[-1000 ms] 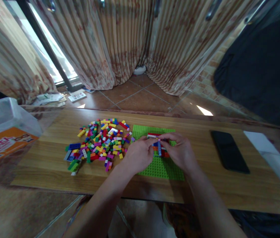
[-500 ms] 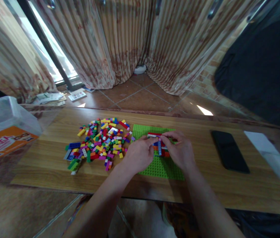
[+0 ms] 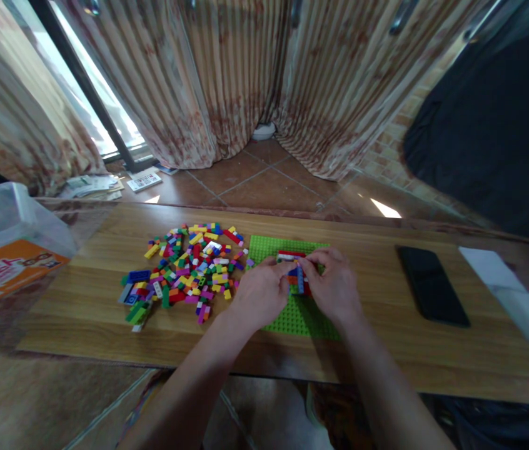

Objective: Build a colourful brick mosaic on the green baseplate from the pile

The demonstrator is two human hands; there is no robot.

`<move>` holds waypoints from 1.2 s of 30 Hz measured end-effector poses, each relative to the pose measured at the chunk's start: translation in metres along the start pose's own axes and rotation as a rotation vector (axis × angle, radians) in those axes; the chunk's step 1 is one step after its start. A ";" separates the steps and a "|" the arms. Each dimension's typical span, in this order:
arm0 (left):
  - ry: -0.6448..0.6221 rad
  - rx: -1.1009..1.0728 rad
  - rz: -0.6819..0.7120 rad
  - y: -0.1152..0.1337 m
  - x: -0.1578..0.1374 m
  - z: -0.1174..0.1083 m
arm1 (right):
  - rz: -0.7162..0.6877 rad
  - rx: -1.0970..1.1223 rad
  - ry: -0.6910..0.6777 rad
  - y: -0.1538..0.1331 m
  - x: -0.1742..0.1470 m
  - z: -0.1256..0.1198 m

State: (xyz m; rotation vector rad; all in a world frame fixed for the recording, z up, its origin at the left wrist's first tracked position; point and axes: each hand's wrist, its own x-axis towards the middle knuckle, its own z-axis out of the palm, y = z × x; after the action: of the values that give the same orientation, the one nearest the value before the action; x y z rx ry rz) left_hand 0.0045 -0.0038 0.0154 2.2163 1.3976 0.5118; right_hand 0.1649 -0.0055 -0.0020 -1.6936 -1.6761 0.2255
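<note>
A small structure of toy building bricks (image 3: 300, 280), in red, white, blue and orange, sits on a green studded baseplate (image 3: 287, 322). My left hand (image 3: 264, 290) is at its left side, fingers curled, with the forefinger reaching onto the top of the bricks. From the right, my right hand (image 3: 332, 281) meets it with thumb and forefinger pinched together at the upper end of a long blue brick (image 3: 301, 281). Both sets of fingertips touch near the same spot. They cover part of the structure, and any small piece between them is hidden.
Left of the baseplate lies a wide heap of loose bricks (image 3: 199, 265) in many colours. A clear plastic box (image 3: 11, 231) with an orange label stands at the table's left end. To the right are a black phone (image 3: 432, 286) and white paper (image 3: 492, 269) on the wooden table (image 3: 377, 350).
My right hand has shifted slightly left and closer to the left fingertips, covering more of the structure's right side. My left hand stays nearly in place. The whole view has drifted a little.
</note>
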 end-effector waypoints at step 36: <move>-0.025 0.067 -0.061 0.004 0.001 -0.001 | 0.223 0.222 0.072 -0.005 -0.001 0.000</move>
State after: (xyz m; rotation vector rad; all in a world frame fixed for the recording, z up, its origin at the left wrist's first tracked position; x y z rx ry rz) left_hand 0.0075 -0.0044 0.0185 2.2168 1.4852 0.4207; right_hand 0.1606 -0.0069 0.0003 -1.6966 -1.3552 0.4354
